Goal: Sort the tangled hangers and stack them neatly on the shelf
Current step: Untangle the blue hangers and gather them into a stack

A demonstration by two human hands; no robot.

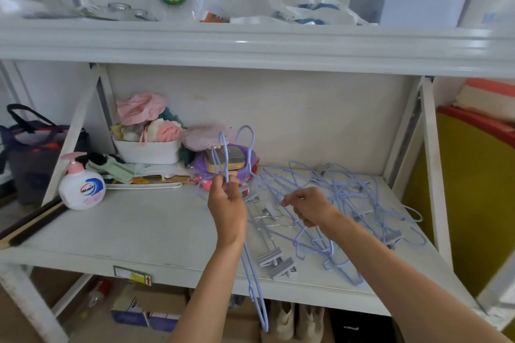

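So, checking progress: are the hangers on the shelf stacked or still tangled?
Still tangled: the blue hangers lie crisscrossed on the shelf.

Left hand [227,203] covers necks of lifted blue hangers [255,281]; their number not clear. Right hand [308,206] hides part of tangled hanger pile [348,198]; single hangers there not separable. Dark bag [30,147] cut by left edge. Label on soap bottle [81,185] only partly readable. Boxes [145,312] under shelf [139,231] partly hidden.
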